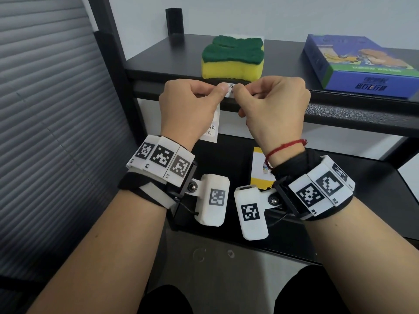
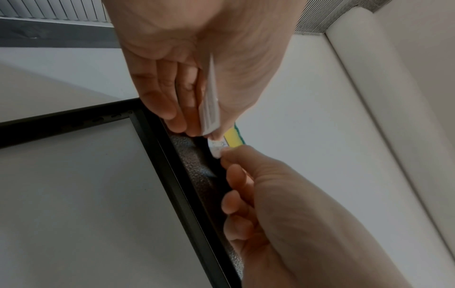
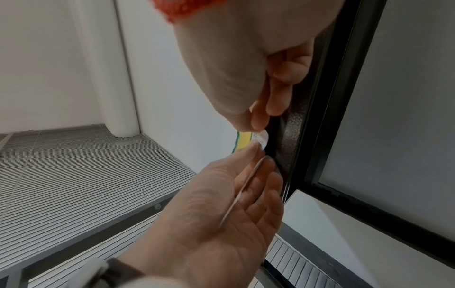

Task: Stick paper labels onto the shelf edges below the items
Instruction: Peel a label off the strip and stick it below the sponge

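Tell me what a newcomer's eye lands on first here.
Both hands, left hand and right hand, meet at the shelf edge, pinching a small paper label just below the yellow-green sponge. A label sheet hangs from the left hand, and a blue box lies to the right on the shelf.

It looked like a plain office or storage room fitted out as a mock shop display. A black metal shelf unit (image 1: 340, 109) stood against a bare white wall (image 1: 294, 14), with grey slatted blinds (image 1: 45, 109) to its left. Unrelated goods sat spaced apart on the top shelf: a yellow-and-green sponge (image 1: 233, 57) and a blue boxed game (image 1: 362, 64), with a handwritten paper label (image 1: 229, 89) at the shelf edge below the sponge.
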Demonstrator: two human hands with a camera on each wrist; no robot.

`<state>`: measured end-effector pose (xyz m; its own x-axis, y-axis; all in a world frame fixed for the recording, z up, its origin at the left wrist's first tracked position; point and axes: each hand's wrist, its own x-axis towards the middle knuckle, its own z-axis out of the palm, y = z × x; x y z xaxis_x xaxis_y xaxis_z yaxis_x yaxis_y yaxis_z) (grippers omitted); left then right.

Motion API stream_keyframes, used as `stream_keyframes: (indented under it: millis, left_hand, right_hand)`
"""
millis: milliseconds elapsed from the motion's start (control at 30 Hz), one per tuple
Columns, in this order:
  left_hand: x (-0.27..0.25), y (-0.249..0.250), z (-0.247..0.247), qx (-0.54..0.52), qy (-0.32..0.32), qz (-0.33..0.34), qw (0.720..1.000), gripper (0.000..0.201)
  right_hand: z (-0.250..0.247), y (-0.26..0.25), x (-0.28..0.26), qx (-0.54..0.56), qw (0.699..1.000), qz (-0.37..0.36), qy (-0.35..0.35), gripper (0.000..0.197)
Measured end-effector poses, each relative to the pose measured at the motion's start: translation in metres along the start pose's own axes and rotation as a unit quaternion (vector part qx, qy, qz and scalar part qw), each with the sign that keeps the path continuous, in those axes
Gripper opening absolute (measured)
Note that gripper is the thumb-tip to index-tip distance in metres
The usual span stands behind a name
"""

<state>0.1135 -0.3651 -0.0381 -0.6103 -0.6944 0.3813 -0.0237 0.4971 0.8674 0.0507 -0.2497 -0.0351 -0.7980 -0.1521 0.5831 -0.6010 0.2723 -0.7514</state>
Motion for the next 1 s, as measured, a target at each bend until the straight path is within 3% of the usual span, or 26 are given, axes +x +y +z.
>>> stream_keyframes:
  millis: [1000]
  left_hand:
    - [-0.001, -0.003, -0.009, 0.036, 0.006, 0.02, 0.999, 0.022]
  right_hand:
    - [-0.006, 0.01, -0.001, -0.011, 0.999, -0.012, -0.03, 0.027]
